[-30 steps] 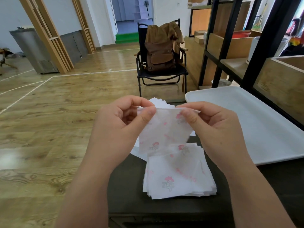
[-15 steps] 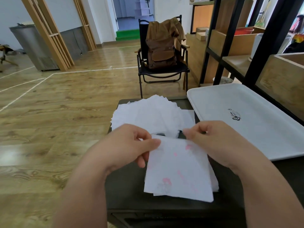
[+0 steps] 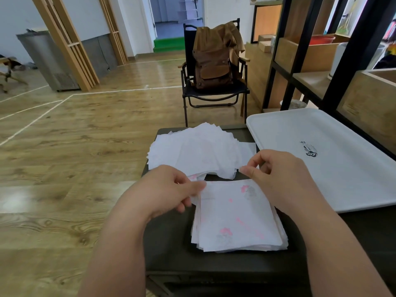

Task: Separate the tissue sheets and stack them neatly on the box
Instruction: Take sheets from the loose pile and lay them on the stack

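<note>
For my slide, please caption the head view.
Both hands pinch a tissue sheet above the dark box.

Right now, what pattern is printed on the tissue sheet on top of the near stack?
White with pink flower prints, clearest on the top tissue sheet in the head view.

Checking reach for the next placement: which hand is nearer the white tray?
Right. The right hand sits just beside the white tray; the left hand is across the near tissue stack.

Thin matt paper tissue sheets (image 3: pixel 237 217), matt dark box (image 3: pixel 169 239), glossy wood floor (image 3: pixel 70 146).
</note>
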The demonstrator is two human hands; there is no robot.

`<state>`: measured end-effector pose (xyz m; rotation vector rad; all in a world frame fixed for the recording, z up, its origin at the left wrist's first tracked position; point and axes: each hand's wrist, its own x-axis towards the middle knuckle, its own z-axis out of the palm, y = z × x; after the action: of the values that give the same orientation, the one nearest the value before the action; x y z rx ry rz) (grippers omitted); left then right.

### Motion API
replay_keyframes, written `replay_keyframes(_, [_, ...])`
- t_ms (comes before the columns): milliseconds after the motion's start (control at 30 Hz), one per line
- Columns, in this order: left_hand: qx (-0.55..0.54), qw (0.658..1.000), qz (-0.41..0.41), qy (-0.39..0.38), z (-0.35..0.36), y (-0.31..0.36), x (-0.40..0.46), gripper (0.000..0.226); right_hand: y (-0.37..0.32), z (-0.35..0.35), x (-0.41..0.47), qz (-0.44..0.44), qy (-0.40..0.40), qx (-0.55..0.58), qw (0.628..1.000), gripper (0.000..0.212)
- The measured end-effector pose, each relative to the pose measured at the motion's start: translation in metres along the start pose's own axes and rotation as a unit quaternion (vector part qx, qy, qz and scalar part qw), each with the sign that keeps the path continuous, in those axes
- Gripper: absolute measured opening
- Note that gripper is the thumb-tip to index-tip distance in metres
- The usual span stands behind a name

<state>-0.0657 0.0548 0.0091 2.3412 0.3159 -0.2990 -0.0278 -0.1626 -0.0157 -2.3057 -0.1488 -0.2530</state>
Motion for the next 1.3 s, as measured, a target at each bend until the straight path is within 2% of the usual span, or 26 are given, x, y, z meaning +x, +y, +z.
replay_keyframes(67, [-0.005, 0.991, 0.007, 0.136, -0.004, -0.008, 0.007, 0.018, 0.0, -0.001, -0.001, -0.007, 0.01, -0.001, 1.0, 0.023])
replay_keyframes(100, [-0.001, 0.983, 0.019, 0.185, -0.005, -0.013, 0.01, 0.01, 0.0, -0.001, -0.001, -0.011, 0.025, 0.0, 1.0, 0.023])
replay_keyframes(133, [0.004, 0.978, 0.038, 0.205, -0.005, -0.017, 0.013, 0.015, -0.001, -0.002, -0.001, -0.017, 0.046, 0.003, 0.999, 0.023])
replay_keyframes(233, [0.023, 0.98, 0.107, 0.167, 0.003, -0.028, 0.024, 0.049, -0.003, -0.005, -0.001, -0.032, 0.1, 0.035, 0.994, 0.024])
replay_keyframes(267, [0.036, 0.979, 0.121, 0.157, 0.006, -0.029, 0.027, 0.054, -0.004, -0.005, -0.001, -0.034, 0.107, 0.043, 0.993, 0.024])
replay_keyframes(467, [0.079, 0.958, 0.158, 0.227, 0.015, -0.031, 0.037, 0.036, -0.005, -0.004, -0.001, -0.048, 0.104, 0.063, 0.991, 0.021])
replay_keyframes(600, [0.097, 0.968, 0.181, 0.142, 0.018, -0.032, 0.038, 0.059, -0.005, -0.004, -0.001, -0.046, 0.092, 0.077, 0.992, 0.021])
replay_keyframes(667, [0.094, 0.969, 0.186, 0.132, 0.019, -0.032, 0.037, 0.067, -0.005, -0.004, -0.001, -0.047, 0.092, 0.08, 0.991, 0.021])
replay_keyframes(767, [0.082, 0.964, 0.178, 0.18, 0.021, -0.031, 0.038, 0.064, -0.006, -0.005, -0.002, -0.049, 0.089, 0.089, 0.991, 0.021])
replay_keyframes(867, [0.068, 0.957, 0.154, 0.237, 0.022, -0.029, 0.04, 0.044, -0.006, -0.005, -0.002, -0.045, 0.086, 0.099, 0.99, 0.021])
replay_keyframes(1100, [-0.066, 0.941, 0.186, 0.275, 0.019, -0.015, 0.035, 0.015, -0.009, -0.004, -0.003, -0.046, 0.082, 0.103, 0.99, 0.021])
replay_keyframes(1167, [-0.164, 0.93, 0.171, 0.28, 0.018, -0.01, 0.033, 0.026, -0.01, -0.004, -0.003, -0.047, 0.078, 0.105, 0.99, 0.021])
replay_keyframes(1233, [-0.298, 0.907, 0.118, 0.274, 0.01, -0.003, 0.024, 0.036, -0.012, -0.004, -0.004, -0.05, 0.074, 0.11, 0.99, 0.021])
replay_keyframes(1300, [-0.427, 0.875, 0.046, 0.223, 0.001, 0.002, 0.016, 0.034, -0.014, -0.004, -0.005, -0.055, 0.069, 0.123, 0.988, 0.019])
